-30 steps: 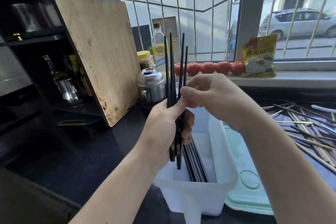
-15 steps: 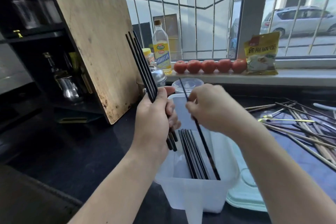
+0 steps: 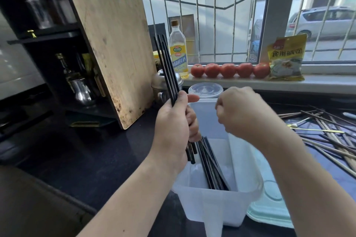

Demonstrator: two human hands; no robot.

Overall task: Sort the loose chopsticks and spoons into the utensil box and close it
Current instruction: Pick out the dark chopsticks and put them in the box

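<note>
My left hand [image 3: 174,131] grips a bundle of black chopsticks [image 3: 166,67] that tilts up and to the left, just left of the white utensil box [image 3: 248,159]. Several black chopsticks [image 3: 212,167] lie inside the box along its left side. My right hand [image 3: 240,113] hovers above the box with fingers curled, and nothing shows in it. A heap of loose wooden and dark chopsticks [image 3: 327,136] lies on the counter at the right, with a spoon handle [image 3: 349,115] at the far edge. The pale green lid [image 3: 273,206] lies flat to the right of the box.
A wooden cutting board [image 3: 115,54] leans on a dark shelf at the left. A steel pot [image 3: 163,84], an oil bottle [image 3: 178,54], a clear round tub [image 3: 205,90], a row of tomatoes [image 3: 229,70] and a yellow packet [image 3: 287,57] stand behind the box.
My right hand has let go of the single black chopstick, which now lies in the box with the others. The hand has drawn back up, and the left hand's bundle stays tilted.
</note>
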